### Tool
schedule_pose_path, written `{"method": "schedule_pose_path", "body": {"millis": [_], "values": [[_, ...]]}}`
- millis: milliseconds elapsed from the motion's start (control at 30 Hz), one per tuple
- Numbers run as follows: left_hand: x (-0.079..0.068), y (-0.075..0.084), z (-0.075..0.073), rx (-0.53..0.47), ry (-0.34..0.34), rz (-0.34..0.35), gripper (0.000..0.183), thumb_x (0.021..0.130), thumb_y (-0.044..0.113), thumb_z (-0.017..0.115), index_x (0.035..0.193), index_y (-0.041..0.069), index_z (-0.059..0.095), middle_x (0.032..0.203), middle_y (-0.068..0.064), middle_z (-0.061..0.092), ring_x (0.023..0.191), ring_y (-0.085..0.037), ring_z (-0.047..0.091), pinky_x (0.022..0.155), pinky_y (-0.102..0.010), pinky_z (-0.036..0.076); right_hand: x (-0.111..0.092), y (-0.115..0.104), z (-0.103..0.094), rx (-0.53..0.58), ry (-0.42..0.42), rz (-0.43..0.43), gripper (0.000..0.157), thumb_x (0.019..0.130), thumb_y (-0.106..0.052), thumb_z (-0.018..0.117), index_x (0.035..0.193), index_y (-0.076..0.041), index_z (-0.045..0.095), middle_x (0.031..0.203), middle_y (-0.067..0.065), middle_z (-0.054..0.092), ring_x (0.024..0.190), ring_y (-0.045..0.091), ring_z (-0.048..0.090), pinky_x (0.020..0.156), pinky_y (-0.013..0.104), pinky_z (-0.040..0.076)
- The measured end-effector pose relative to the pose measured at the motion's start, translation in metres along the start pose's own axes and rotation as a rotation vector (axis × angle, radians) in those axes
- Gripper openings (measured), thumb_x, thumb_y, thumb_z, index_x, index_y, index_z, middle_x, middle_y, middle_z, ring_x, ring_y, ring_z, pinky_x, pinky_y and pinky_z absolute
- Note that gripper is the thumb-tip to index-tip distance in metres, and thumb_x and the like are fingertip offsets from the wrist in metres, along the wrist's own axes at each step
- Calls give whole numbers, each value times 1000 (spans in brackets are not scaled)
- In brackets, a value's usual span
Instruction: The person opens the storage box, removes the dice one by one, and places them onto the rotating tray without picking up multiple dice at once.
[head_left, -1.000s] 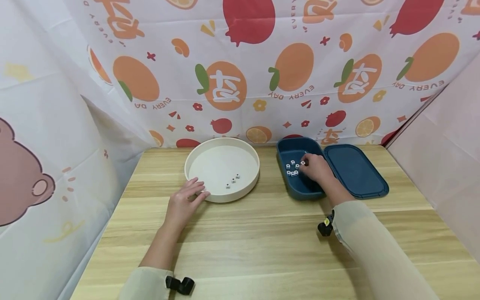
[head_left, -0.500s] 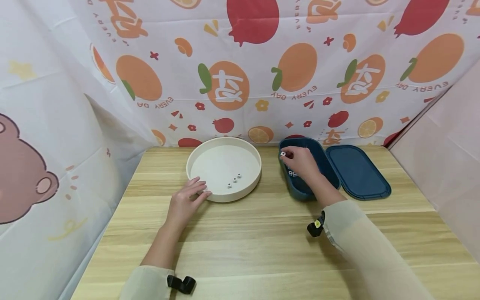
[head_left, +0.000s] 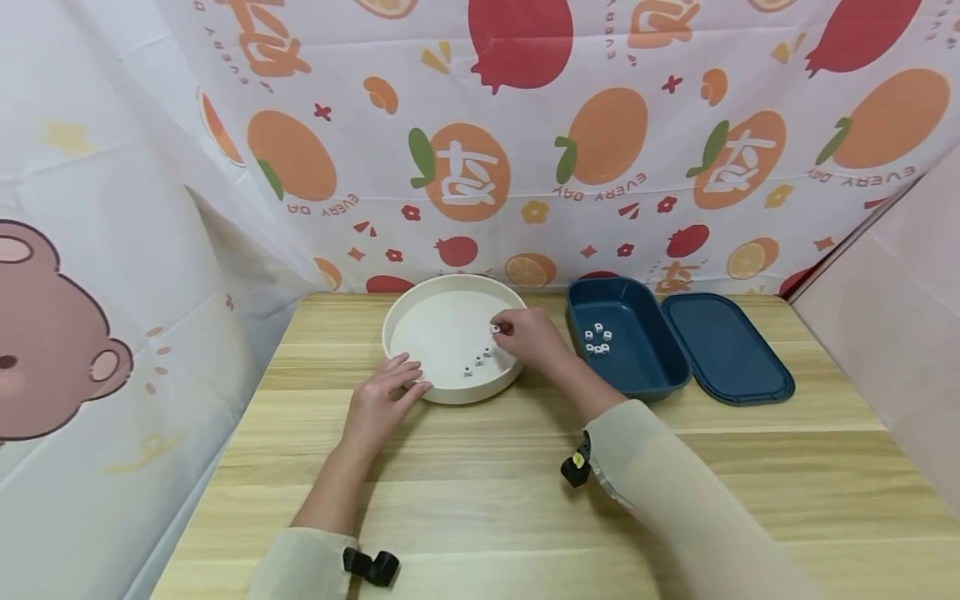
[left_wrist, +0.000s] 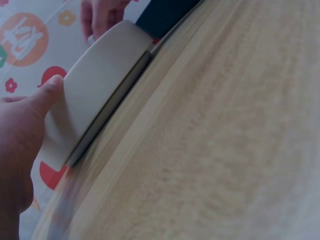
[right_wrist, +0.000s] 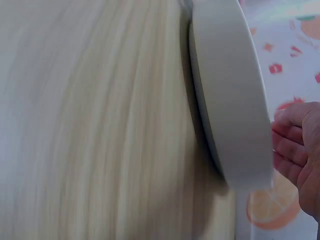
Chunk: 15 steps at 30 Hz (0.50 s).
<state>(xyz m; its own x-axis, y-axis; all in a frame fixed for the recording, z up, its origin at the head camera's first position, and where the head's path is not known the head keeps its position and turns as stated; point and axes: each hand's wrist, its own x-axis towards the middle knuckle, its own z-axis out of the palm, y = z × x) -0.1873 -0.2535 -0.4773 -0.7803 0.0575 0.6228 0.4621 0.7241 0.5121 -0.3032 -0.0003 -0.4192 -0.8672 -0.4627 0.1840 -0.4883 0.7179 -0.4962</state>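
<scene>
My right hand [head_left: 532, 340] pinches a small white die [head_left: 495, 329] over the right part of the round cream tray [head_left: 408, 385]. Below that die, a slanting row of several dice [head_left: 478, 362] lies on the tray floor. My left hand [head_left: 377, 406] rests on the tray's near left rim, fingers extended and the thumb touching the edge. In the left wrist view the left thumb [left_wrist: 50, 90] lies at the rim's top. The right wrist view shows the right hand [right_wrist: 297, 145] beyond the tray wall; the die is hidden there.
A dark blue box [head_left: 656, 367] stands right of the tray, with several dice [head_left: 597, 340] in its left part. Its flat blue lid [head_left: 727, 350] lies to the right of it. A fruit-patterned cloth [head_left: 536, 179] hangs behind the wooden table [head_left: 480, 508].
My right hand has lifted a die out of the blue box and carried it left over the cream tray. The left hand keeps its place on the rim.
</scene>
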Motion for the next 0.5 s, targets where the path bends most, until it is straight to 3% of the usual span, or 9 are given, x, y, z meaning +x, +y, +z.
{"method": "schedule_pose_path", "body": {"millis": [133,300,500], "values": [[-2,-1,3,-13,-4,-8,26,76,16,85,97,2,78,107,-10,75,119,-26,64,109,-39,45,7,-10,15,-44,-60,31,21,92,-16,67,111,-12,74,96,1,72,85,14,59,81,25,58],[-3,-1,6,-16,-3,5,27,76,16,85,97,1,78,106,-11,75,119,-27,64,109,-41,45,14,-6,21,-145,-109,57,20,92,-16,67,110,-12,74,98,2,72,89,16,60,88,30,57],[-1,-2,2,-15,2,-4,26,77,16,85,97,1,78,107,-11,75,120,-28,63,110,-43,44,22,-3,24,-332,-132,26,12,92,-13,65,96,-14,76,90,-1,72,84,18,61,88,37,53]]}}
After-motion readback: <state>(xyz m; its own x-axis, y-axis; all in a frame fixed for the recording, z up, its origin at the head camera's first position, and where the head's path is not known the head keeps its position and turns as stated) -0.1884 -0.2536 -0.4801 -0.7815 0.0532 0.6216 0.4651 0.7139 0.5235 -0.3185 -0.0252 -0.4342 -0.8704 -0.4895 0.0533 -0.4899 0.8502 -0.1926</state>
